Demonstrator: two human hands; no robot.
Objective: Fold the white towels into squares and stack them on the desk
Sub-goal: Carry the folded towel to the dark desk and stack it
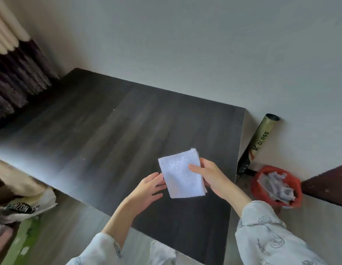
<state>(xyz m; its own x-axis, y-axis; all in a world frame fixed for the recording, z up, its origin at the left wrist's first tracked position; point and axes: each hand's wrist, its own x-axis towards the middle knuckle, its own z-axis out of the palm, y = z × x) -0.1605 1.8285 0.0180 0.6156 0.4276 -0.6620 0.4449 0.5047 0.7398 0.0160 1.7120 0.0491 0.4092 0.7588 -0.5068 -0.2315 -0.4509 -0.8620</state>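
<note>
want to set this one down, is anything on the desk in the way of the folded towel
Nothing visible. The folded towel is held by the right hand, left hand at its edge, over bare dark desk.

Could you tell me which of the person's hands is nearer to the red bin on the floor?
Right. The right hand grips the white towel's edge on the side toward the red bin; the left hand is beyond the towel, farther away.

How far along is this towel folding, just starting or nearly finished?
Early, it seems. One small white terry towel already looks folded into a rough square. The right hand pinches its edge, thumb on top, while the left hand touches the other side with relaxed fingers. It is held over the dark wood-grain desk, where no stack shows yet, so setting it down remains. No other towels can be identified.
</note>
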